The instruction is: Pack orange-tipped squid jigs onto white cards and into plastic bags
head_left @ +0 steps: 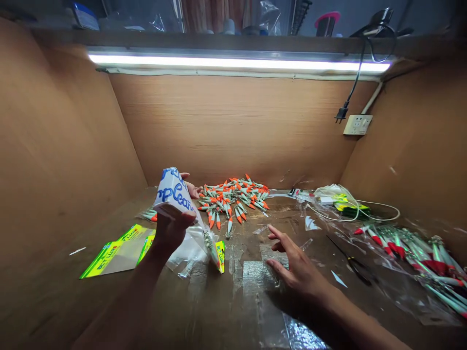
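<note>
Gripping a blue-lettered white object (172, 193) in the left hand (172, 232), left of centre, holding the right hand (294, 260) fingers-apart, lower right of centre, near orange-tipped lures (229, 209) mid-frame

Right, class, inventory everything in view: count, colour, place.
Lettered block: one, white-blue, centre left
Orange-tipped lures: many, white, back centre, left
Bagged lure: one, pale, centre
BCT LURE packets: several, yellow-green, left
Red-tipped lures: many, green, right
Pliers: one, dark, right
Packet stack: one, yellow-green, back right
Cord: one, white, back right
Plug: one, black, upper right
Wall socket: one, cream, right
Tube light: one, white, above
Scraps: several, white or clear, worktop
Shelf items: several, mixed, top
Left hand: one, bare, centre left
Right hand: one, bare, centre right
</note>
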Action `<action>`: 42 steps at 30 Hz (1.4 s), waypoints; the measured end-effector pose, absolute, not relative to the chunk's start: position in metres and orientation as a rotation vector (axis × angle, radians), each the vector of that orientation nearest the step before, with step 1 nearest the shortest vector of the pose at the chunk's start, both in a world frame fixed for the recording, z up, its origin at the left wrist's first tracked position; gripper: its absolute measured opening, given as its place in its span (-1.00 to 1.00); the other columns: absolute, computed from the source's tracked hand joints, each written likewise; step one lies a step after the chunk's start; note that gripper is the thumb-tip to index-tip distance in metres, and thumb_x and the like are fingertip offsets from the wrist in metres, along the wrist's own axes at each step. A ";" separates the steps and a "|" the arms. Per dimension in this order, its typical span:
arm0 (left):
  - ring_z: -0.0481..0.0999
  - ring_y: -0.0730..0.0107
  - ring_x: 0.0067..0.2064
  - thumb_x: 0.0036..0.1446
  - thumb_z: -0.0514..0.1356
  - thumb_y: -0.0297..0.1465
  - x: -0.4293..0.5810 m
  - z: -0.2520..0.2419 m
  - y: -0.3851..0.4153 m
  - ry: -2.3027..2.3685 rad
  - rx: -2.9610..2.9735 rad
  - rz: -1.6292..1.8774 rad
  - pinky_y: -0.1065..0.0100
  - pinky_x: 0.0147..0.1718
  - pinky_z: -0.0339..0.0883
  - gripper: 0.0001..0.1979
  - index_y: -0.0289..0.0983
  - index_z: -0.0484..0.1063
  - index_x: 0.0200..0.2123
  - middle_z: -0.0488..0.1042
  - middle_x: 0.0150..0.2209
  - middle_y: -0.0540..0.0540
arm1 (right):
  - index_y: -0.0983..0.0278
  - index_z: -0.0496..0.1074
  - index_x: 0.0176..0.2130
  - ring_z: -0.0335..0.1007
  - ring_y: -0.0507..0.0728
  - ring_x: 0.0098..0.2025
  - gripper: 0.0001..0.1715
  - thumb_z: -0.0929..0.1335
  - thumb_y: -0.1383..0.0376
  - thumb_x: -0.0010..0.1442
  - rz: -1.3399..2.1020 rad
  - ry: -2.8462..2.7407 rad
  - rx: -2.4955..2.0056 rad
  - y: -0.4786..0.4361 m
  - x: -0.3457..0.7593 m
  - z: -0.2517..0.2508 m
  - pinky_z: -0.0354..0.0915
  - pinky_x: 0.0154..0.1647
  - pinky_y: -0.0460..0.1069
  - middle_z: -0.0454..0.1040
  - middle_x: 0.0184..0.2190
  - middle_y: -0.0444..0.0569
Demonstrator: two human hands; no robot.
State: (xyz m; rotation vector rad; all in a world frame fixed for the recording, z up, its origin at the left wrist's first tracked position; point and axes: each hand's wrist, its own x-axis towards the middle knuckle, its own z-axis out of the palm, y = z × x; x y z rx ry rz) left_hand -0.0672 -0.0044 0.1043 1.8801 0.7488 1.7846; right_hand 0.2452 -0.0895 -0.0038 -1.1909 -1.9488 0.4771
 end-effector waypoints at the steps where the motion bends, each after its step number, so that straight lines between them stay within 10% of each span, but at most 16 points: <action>1: 0.41 0.23 -0.23 -0.04 0.32 -0.01 -0.068 0.105 -0.003 0.726 1.888 1.772 0.22 -0.27 0.40 -0.43 -0.16 0.33 -0.03 0.40 -0.23 -0.07 | 0.04 -0.11 0.41 0.40 0.18 -0.02 -0.12 0.34 0.26 0.27 0.483 -1.954 -1.193 -0.090 0.245 -0.004 0.37 0.08 0.18 0.32 0.15 0.07; 13: 0.45 0.37 -0.33 0.04 0.30 0.03 -0.107 0.086 0.022 1.095 1.902 1.522 0.35 -0.34 0.36 -0.21 -0.22 0.17 0.22 0.46 -0.14 -0.09 | 0.07 0.14 0.32 0.36 0.21 0.07 -0.39 0.30 0.23 0.34 0.471 -2.105 -1.184 -0.089 0.237 -0.010 0.33 0.11 0.17 0.33 0.14 0.07; 21: 0.33 -0.15 0.25 -0.29 0.47 -0.02 -0.185 0.041 0.055 1.639 2.155 0.884 0.09 0.17 0.20 0.09 -0.25 0.19 0.30 0.29 0.28 -0.33 | 0.20 0.50 0.01 0.40 0.18 -0.02 -0.70 0.35 0.21 0.30 0.422 -2.514 -0.791 -0.049 0.097 0.034 0.30 0.02 0.02 0.53 -0.09 0.01; 29: 0.46 -0.02 0.11 0.12 0.25 -0.04 -0.212 0.029 0.058 1.734 1.861 1.338 0.04 0.12 0.24 -0.30 -0.27 0.26 0.24 0.50 0.02 -0.28 | 0.29 0.57 -0.45 0.30 0.03 -0.55 -0.88 0.49 0.29 0.08 0.705 -2.666 -0.790 0.037 -0.053 0.033 0.20 -0.46 -0.07 0.45 -0.63 -0.18; 42: 0.44 -0.05 0.16 0.16 -0.08 0.27 -0.128 0.044 0.021 0.446 1.224 1.075 0.02 0.13 0.23 -0.10 -0.30 0.26 0.27 0.47 0.12 -0.40 | 0.29 0.40 -0.31 0.36 0.03 -0.37 -0.64 0.40 0.03 0.22 0.995 -1.694 -0.724 0.017 0.092 0.094 0.29 -0.31 -0.08 0.47 -0.39 -0.10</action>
